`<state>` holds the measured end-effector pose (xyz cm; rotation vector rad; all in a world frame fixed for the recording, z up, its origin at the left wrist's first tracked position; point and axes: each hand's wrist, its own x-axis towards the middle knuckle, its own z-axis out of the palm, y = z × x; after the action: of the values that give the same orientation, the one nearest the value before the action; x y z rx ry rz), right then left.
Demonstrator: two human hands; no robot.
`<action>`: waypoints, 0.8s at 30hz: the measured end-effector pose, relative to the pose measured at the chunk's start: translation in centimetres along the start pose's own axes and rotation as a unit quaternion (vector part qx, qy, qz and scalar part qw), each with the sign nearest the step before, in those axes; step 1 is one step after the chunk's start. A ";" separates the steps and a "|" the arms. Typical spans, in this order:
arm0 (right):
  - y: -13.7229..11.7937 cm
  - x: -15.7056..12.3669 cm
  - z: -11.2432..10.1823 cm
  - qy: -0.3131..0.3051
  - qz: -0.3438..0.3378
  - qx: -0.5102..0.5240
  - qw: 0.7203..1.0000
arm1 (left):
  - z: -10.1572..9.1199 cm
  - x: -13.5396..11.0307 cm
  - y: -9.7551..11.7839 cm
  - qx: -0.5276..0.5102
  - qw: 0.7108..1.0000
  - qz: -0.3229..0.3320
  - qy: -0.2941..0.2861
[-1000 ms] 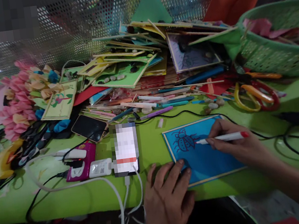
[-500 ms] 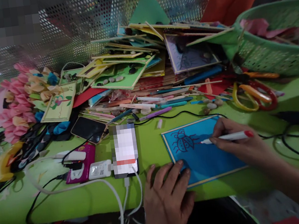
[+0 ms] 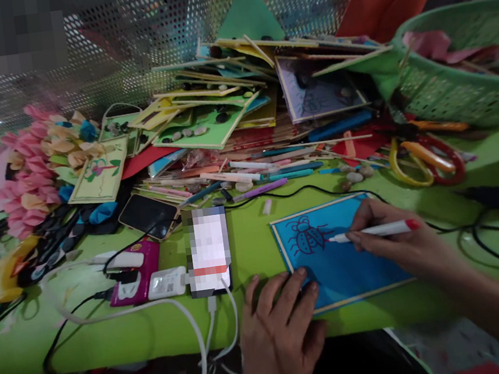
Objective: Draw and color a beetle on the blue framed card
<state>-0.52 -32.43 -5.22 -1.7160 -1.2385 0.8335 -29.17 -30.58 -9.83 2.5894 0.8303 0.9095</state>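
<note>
Bright green worktop (image 3: 252, 242) ran under all the clutter, back to a perforated screen (image 3: 130, 49). Near its front edge lay a blue card (image 3: 348, 275) with pale strips along its borders and a dark beetle drawing (image 3: 308, 240) toward its upper left. The right hand (image 3: 404, 246) was closed round a white, red-ended marker (image 3: 384, 229), tip down by the beetle's legs. The left hand (image 3: 281, 324) lay flat, fingers slightly spread, gripping nothing — its fingertips rested on the card's lower left side. Farther back sat pens (image 3: 259, 189), scissors (image 3: 432, 157) and heaped cards (image 3: 206, 134).
</note>
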 end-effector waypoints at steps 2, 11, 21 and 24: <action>0.0 0.0 0.1 -0.003 -0.002 -0.006 1.000 | 0.0 0.0 0.0 0.003 1.000 0.001 -0.001; 0.6 -0.1 0.2 -0.002 -0.010 -0.005 1.000 | -0.2 0.0 0.1 0.001 1.000 -0.004 -0.006; 0.6 0.3 -0.7 0.167 0.005 0.237 0.957 | -0.2 0.2 0.1 -0.010 1.000 -0.009 0.001; 0.2 -0.1 -1.1 0.171 -0.038 0.179 0.968 | -0.3 0.2 0.1 -0.007 1.000 -0.009 -0.008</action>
<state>0.47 -32.80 -4.98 -1.4354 -0.8567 0.6357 -29.19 -30.50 -9.47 2.5692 0.8387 0.8852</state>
